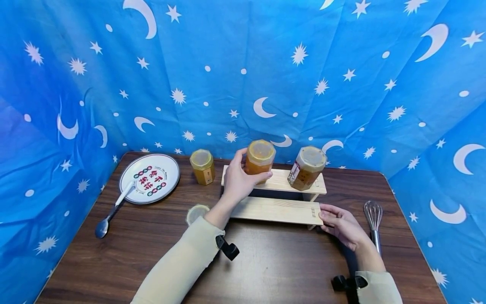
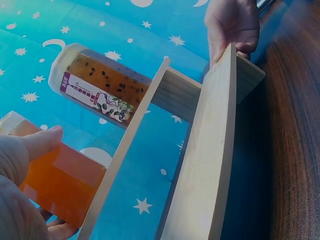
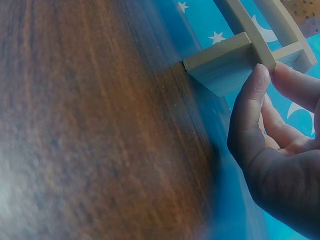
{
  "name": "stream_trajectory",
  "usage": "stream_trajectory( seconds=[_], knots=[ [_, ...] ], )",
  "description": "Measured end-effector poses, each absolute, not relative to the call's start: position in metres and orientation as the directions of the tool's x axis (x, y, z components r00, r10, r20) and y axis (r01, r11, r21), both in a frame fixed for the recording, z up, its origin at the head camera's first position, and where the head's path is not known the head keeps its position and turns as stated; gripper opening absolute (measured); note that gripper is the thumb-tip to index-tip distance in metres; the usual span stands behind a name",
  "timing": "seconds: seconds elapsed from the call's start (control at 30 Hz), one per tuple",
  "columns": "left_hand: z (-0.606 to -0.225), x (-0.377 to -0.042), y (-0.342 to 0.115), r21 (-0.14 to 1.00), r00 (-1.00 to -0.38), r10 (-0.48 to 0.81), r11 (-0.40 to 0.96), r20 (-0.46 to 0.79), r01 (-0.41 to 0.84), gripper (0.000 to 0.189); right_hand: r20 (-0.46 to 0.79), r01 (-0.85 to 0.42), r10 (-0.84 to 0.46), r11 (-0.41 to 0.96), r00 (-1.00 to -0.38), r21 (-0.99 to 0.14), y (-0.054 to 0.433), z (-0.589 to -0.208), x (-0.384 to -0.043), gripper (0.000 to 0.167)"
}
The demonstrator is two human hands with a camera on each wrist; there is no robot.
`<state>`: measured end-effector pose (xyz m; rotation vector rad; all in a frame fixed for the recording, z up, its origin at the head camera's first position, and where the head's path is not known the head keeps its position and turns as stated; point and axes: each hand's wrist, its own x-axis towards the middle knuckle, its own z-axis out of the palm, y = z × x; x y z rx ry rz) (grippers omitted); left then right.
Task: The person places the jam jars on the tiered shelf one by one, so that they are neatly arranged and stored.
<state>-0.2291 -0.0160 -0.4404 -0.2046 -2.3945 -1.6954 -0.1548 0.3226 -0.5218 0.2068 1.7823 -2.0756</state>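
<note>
My left hand grips a jar with orange contents around its side. In the left wrist view that orange jar stands with its base at the upper board of a two-tier wooden rack. Farther right on the same board is a second jar, its dark-seeded contents and printed label plain in the left wrist view. At the rack's right end, my right hand pinches the corner of the lower board between thumb and forefinger, clearly seen in the right wrist view.
Left of the rack stands a small yellow jar. Another jar lid shows partly behind the left forearm. A plate with a spoon leaning on it is at far left. A whisk lies right of the right hand.
</note>
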Motion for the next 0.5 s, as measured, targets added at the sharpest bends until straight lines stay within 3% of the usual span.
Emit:
stream_trajectory(
  seconds=[0.5],
  knots=[
    [-0.4355,-0.2289,-0.0203,0.915,-0.98,0.075,0.349,0.186,0.201,0.091,-0.354,0.383,-0.206,-0.125,-0.912,-0.915,0.3227,-0.5221,-0.1538,0.038]
  ],
)
